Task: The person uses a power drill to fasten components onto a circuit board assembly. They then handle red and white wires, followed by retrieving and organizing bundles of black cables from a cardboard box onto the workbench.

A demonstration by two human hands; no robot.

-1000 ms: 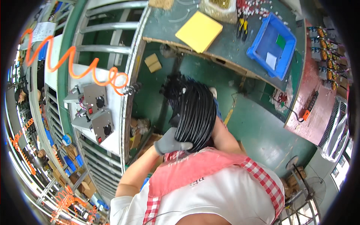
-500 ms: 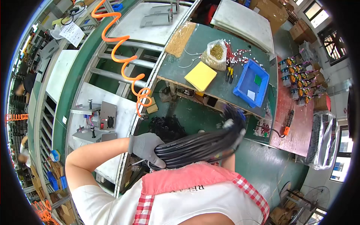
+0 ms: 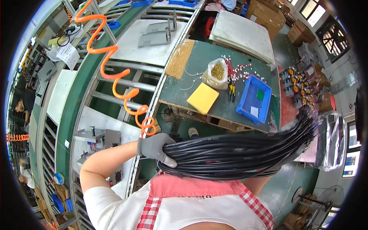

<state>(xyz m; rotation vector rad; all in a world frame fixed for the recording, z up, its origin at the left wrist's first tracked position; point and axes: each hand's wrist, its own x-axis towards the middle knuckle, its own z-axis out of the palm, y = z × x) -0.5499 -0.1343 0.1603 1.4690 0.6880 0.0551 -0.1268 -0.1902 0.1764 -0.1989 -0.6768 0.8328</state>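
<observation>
A thick bundle of black cables (image 3: pixel 226 153) stretches across in front of my chest, its far right end fanned out and blurred. My left hand (image 3: pixel 156 148), in a grey glove, is closed round the bundle's left end with the thumb over the near side. On the right, my bare forearm (image 3: pixel 261 183) passes under the cables. My right hand itself is hidden beneath them, so its fingers do not show.
Ahead stands a green-topped bench (image 3: pixel 174 94) with yellow sheets (image 3: pixel 203 98), a bag of brass-coloured small parts (image 3: pixel 215 78), pliers (image 3: pixel 231 93) and a blue tray (image 3: pixel 241 103). An orange coiled hose (image 3: pixel 115 73) hangs over the roller conveyor at left. A fan (image 3: pixel 329 197) stands at lower right.
The cable bundle has swung out to the right and lies more stretched, its right end now much farther right. My left hand still holds its left end and has shifted slightly right.
</observation>
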